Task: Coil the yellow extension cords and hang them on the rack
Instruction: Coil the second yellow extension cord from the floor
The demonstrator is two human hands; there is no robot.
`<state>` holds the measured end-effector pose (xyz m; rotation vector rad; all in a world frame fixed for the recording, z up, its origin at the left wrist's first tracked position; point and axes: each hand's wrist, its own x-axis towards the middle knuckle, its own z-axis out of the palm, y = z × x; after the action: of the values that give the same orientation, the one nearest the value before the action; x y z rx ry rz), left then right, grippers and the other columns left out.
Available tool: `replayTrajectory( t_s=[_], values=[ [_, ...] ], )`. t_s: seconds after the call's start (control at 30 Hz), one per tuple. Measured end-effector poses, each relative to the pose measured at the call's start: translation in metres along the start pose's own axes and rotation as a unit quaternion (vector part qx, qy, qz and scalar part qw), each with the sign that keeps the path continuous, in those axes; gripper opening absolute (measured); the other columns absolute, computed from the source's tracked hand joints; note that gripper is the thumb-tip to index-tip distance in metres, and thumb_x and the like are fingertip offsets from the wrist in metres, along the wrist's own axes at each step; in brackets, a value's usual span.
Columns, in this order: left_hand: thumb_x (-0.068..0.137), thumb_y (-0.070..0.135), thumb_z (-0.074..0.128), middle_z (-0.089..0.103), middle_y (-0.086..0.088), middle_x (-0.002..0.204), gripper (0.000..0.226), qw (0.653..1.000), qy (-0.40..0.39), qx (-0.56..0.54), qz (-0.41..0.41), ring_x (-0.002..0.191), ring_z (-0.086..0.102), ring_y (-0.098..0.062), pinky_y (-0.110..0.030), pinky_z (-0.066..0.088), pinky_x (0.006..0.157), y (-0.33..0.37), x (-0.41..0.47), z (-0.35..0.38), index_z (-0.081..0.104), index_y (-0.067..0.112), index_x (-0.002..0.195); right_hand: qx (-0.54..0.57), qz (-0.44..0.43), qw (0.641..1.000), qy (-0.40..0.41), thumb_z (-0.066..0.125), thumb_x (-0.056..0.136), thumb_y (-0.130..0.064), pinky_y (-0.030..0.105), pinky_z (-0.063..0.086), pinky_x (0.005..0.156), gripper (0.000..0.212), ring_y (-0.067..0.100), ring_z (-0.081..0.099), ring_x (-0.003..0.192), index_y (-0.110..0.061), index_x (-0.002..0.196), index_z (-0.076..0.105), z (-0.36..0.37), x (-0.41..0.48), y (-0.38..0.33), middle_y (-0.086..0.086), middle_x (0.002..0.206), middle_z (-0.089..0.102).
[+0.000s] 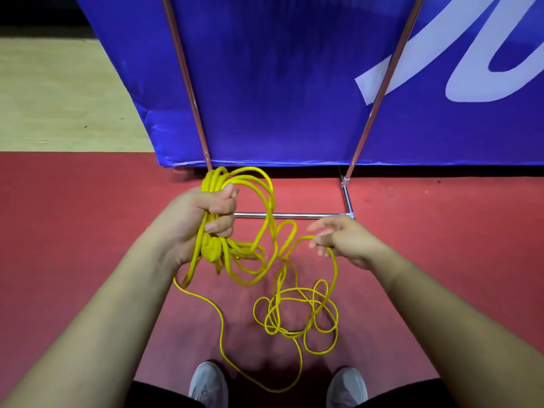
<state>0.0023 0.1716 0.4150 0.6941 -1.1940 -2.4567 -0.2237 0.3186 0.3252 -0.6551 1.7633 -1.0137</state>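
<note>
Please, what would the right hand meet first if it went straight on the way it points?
The right hand would probably meet loops of the yellow extension cord, before the left hand; depth unclear.

Between the left hand [206, 219] and the right hand [347, 242] the gap is crossed by hanging strands of the yellow extension cord [209, 250], whose loose loops lie tangled on the red floor [88, 231] just ahead of the shoes [207, 384]. Beyond the hands the rack [306, 214] lays its low crossbar across the floor, and its two slanted uprights [187, 83] rise against the blue banner [279, 83], which walls off the floor's far edge. Open room lies between the uprights above the crossbar, and over the floor outside either forearm.
</note>
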Motion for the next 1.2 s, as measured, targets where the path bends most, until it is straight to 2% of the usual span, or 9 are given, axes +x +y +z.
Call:
replayTrajectory(
  t_s=[0.1, 0.17, 0.23, 0.3, 0.47, 0.6, 0.83, 1.0, 1.2],
  values=[
    [0.089, 0.018, 0.046, 0.029, 0.010, 0.042, 0.012, 0.998, 0.043, 0.006, 0.038, 0.029, 0.025, -0.003, -0.019, 0.023, 0.037, 0.008, 0.001, -0.015, 0.050, 0.012, 0.079, 0.158, -0.002, 0.978, 0.134, 0.044, 0.086, 0.016, 0.024, 0.041, 0.046, 0.029, 0.015, 0.051, 0.047, -0.005, 0.090, 0.063, -0.007, 0.010, -0.002, 0.013, 0.069, 0.055],
    [0.088, 0.017, 0.048, 0.028, 0.009, 0.041, 0.011, 0.996, 0.056, 0.046, 0.045, 0.028, 0.024, -0.004, -0.017, 0.022, 0.037, 0.011, -0.002, -0.020, 0.050, 0.011, 0.079, -0.002, 0.002, 0.967, 0.255, 0.046, 0.084, 0.011, 0.027, 0.049, 0.054, 0.029, 0.026, 0.058, 0.062, -0.010, 0.092, 0.063, -0.018, 0.018, 0.008, 0.016, 0.078, 0.059],
    [0.087, 0.014, 0.052, 0.027, 0.008, 0.041, 0.010, 0.993, 0.043, 0.104, 0.036, 0.028, 0.023, -0.005, -0.016, 0.021, 0.038, 0.013, -0.006, -0.018, 0.049, 0.009, 0.079, -0.280, 0.008, 0.931, 0.236, 0.058, 0.080, -0.003, 0.032, 0.049, 0.089, 0.046, 0.032, 0.057, 0.106, -0.022, 0.123, 0.060, -0.018, 0.014, 0.013, 0.022, 0.118, 0.056],
    [0.084, 0.010, 0.059, 0.026, 0.008, 0.042, 0.011, 0.990, 0.002, 0.133, 0.034, 0.029, 0.023, -0.006, -0.017, 0.021, 0.039, 0.013, -0.010, -0.015, 0.049, 0.008, 0.078, -0.266, -0.062, 0.953, 0.134, 0.072, 0.079, -0.014, 0.029, 0.034, 0.108, 0.076, 0.017, 0.039, 0.133, -0.028, 0.145, 0.038, -0.007, 0.007, 0.005, 0.007, 0.148, 0.036],
    [0.073, 0.021, 0.072, 0.029, 0.009, 0.041, 0.023, 0.993, -0.095, 0.060, 0.023, 0.028, 0.027, -0.004, -0.018, 0.023, 0.040, 0.008, -0.008, -0.009, 0.054, 0.006, 0.079, 0.055, -0.135, 0.984, -0.098, 0.066, 0.088, -0.007, 0.024, 0.039, 0.108, 0.064, 0.005, 0.046, 0.128, -0.023, 0.143, 0.037, 0.043, -0.009, -0.018, 0.001, 0.142, 0.047],
    [0.083, 0.017, 0.061, 0.029, 0.008, 0.043, 0.013, 0.994, -0.104, 0.030, 0.014, 0.029, 0.028, -0.004, -0.017, 0.028, 0.039, 0.004, -0.007, -0.007, 0.054, 0.006, 0.080, 0.023, -0.097, 0.977, -0.188, 0.069, 0.087, -0.024, 0.029, 0.041, 0.084, 0.031, 0.012, 0.056, 0.091, -0.012, 0.114, 0.062, 0.058, -0.013, -0.005, 0.000, 0.095, 0.063],
    [0.092, 0.013, 0.041, 0.031, 0.010, 0.041, 0.015, 0.998, -0.038, -0.008, 0.054, 0.029, 0.027, -0.003, -0.020, 0.020, 0.039, 0.005, -0.001, -0.006, 0.048, 0.008, 0.080, 0.049, -0.063, 0.983, -0.163, 0.062, 0.093, -0.018, 0.040, 0.053, 0.082, 0.009, 0.027, 0.066, 0.084, -0.011, 0.098, 0.064, 0.044, -0.014, -0.007, 0.004, 0.094, 0.068],
    [0.089, 0.016, 0.048, 0.029, 0.009, 0.041, 0.014, 0.995, 0.052, 0.024, 0.083, 0.029, 0.026, -0.004, -0.019, 0.020, 0.039, 0.000, 0.005, -0.010, 0.050, 0.010, 0.077, -0.004, -0.061, 0.991, -0.121, 0.068, 0.089, -0.021, 0.027, 0.041, 0.054, 0.008, 0.013, 0.051, 0.054, -0.014, 0.088, 0.065, 0.022, -0.009, -0.005, 0.009, 0.082, 0.065],
    [0.095, 0.015, 0.047, 0.029, 0.008, 0.042, 0.017, 0.990, 0.110, 0.044, 0.082, 0.029, 0.026, -0.005, -0.017, 0.023, 0.037, 0.000, 0.008, -0.013, 0.050, 0.009, 0.079, -0.019, 0.012, 0.991, -0.134, 0.061, 0.094, -0.029, 0.031, 0.052, 0.059, 0.017, 0.028, 0.066, 0.065, -0.015, 0.087, 0.054, 0.007, -0.010, 0.002, 0.020, 0.083, 0.069]
  ],
)
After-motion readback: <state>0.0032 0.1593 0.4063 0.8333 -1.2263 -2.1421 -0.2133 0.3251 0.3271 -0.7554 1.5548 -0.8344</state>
